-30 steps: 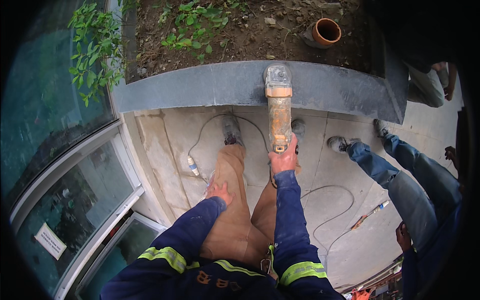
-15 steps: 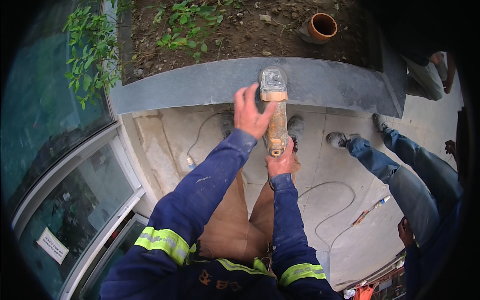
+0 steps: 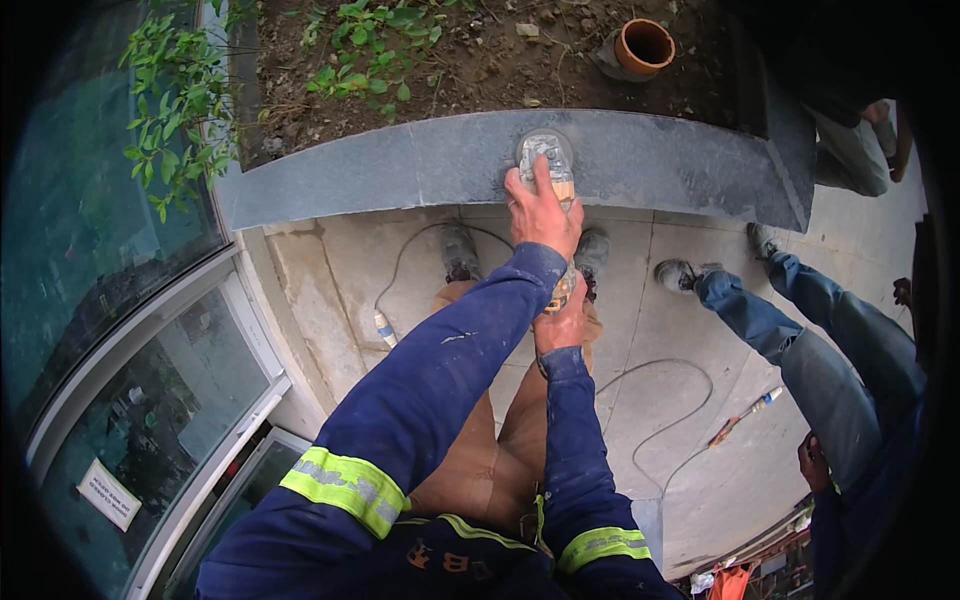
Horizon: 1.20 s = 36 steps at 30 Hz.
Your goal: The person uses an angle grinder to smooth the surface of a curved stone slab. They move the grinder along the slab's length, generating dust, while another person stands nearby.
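An angle grinder (image 3: 547, 158) with a dusty guard rests its head on the grey stone coping (image 3: 420, 160) of a planter. My left hand (image 3: 540, 212) grips the front of the grinder just behind the head. My right hand (image 3: 562, 322) holds the rear of the orange body, lower down. Both arms wear dark blue sleeves with yellow reflective bands. My dusty shoes (image 3: 460, 250) stand on the pavement below the coping.
Soil with green plants (image 3: 370, 40) and an orange clay pipe (image 3: 642, 45) lie behind the coping. A cable (image 3: 660, 420) snakes over the paving. Another person in jeans (image 3: 810, 340) stands at the right. A glass wall (image 3: 120, 330) runs along the left.
My left hand rose from my thigh and took hold of the grinder's front. The grinder moved forward onto the stone coping.
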Each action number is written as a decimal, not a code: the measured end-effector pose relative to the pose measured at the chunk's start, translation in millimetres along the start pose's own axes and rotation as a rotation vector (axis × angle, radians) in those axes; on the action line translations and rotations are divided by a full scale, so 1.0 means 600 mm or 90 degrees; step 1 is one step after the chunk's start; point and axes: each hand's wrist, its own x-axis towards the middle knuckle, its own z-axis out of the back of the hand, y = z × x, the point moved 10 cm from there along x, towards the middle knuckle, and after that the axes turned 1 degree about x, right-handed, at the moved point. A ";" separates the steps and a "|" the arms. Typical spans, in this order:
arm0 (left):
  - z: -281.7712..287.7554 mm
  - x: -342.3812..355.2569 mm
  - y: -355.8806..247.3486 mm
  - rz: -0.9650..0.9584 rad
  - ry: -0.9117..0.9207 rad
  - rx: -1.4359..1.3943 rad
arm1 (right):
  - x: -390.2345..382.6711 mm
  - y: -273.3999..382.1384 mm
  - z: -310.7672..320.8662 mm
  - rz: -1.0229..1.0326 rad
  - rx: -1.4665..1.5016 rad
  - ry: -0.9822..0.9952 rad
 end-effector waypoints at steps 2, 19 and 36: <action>0.003 0.004 -0.007 -0.011 -0.006 0.004 | 0.007 -0.002 -0.004 0.013 -0.004 -0.011; 0.001 0.033 -0.039 -0.058 -0.009 0.032 | 0.031 0.005 -0.005 -0.024 -0.005 -0.009; 0.006 0.028 -0.028 -0.023 -0.004 0.040 | 0.028 0.006 -0.010 -0.067 -0.003 0.023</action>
